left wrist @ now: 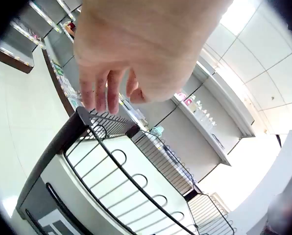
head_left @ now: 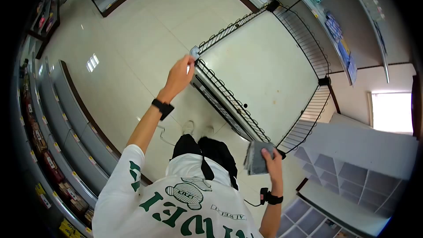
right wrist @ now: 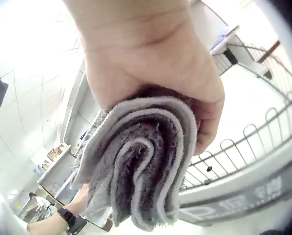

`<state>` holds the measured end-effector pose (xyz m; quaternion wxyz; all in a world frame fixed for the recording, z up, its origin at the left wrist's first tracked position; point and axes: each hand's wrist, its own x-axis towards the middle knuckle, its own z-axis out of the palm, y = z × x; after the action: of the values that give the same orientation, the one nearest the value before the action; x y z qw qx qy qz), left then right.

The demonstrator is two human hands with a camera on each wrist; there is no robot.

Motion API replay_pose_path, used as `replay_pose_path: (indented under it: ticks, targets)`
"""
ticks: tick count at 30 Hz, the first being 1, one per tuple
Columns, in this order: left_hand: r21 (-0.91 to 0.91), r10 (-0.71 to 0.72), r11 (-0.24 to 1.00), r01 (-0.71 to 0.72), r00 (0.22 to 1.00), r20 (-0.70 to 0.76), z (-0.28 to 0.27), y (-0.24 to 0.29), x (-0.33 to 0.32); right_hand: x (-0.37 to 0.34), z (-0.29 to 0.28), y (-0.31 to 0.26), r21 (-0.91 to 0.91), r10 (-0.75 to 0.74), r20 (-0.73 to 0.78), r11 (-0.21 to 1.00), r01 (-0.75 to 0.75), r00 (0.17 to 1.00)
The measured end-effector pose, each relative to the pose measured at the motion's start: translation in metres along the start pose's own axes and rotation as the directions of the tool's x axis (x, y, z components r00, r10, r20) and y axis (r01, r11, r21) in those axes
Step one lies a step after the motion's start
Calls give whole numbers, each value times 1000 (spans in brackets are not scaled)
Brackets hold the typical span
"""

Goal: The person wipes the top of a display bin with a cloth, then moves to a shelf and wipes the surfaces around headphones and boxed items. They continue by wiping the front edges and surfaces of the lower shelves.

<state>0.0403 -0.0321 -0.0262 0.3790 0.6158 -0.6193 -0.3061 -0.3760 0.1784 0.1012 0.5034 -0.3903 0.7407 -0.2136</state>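
A folded grey cloth (head_left: 257,158) is gripped by my right hand (head_left: 274,167), beside the front right corner of a white-topped stand with a black wire rail (head_left: 229,93). In the right wrist view the cloth (right wrist: 141,161) shows several thick folds under the right hand (right wrist: 156,63). My left hand (head_left: 179,77) is at the stand's left corner, close to a small pale blue-grey piece (head_left: 194,52). Seen from the left wrist, the left hand's (left wrist: 131,54) fingers hang loosely bent above the rail's dark corner (left wrist: 77,125); whether they touch it is unclear.
Stocked shelves (head_left: 57,150) run along the left. More shelving (head_left: 326,22) stands behind the stand. White cubby units (head_left: 339,172) are at the lower right. Tiled floor (head_left: 145,31) lies left of the stand, and a window (head_left: 392,111) is at the right.
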Motion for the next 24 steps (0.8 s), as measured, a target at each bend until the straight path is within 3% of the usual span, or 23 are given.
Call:
replay_pose_path:
  ticks: [2, 3, 4, 6, 7, 8, 9, 11, 14, 15, 17, 20, 24]
  targets:
    - [110, 202, 977, -183, 959, -196, 16, 5, 98, 56, -13, -55, -75, -207, -116, 977, 199, 971]
    - [145, 24, 989, -6, 992, -125, 57, -8, 23, 13, -45, -70, -221, -89, -72, 973, 71, 993]
    - [158, 140, 981, -110, 971, -192, 57, -3, 111, 66, -43, -67, -285, -271, -123, 931, 227, 955]
    - [379, -84, 921, 87, 996, -25, 70, -35, 122, 102, -15, -116, -355, -415, -97, 864, 358, 905]
    - [370, -32, 928, 51, 998, -55, 74, -27, 166, 128, -24, -124, -325, -413, -113, 875, 359, 904]
    - [399, -109, 914, 74, 992, 64, 73, -26, 191, 155, -14, -142, -340, -581, -79, 780, 526, 810]
    - [442, -225, 889, 121, 955, 192, 72, -36, 194, 164, -4, -161, -462, -657, -25, 676, 574, 754]
    - [435, -189, 895, 97, 967, 172, 81, -45, 191, 197, 10, -191, -622, -871, 158, 278, 732, 465]
    - [368, -307, 893, 258, 948, 79, 94, -45, 202, 261, 40, -214, -684, -920, 309, -38, 729, 241]
    - [383, -332, 883, 272, 938, 99, 100, -45, 200, 284, 49, -217, -661, -882, 384, -57, 748, 273]
    - [448, -293, 853, 269, 956, -16, 99, -37, 198, 336, 77, -211, -570, -861, 467, -119, 813, 202]
    - [405, -302, 867, 289, 953, -32, 103, -47, 204, 401, 120, -185, -478, -813, 558, -151, 865, 167]
    - [342, -306, 898, 276, 951, 36, 100, -52, 205, 442, 163, -128, -446, -768, 603, -101, 889, 215]
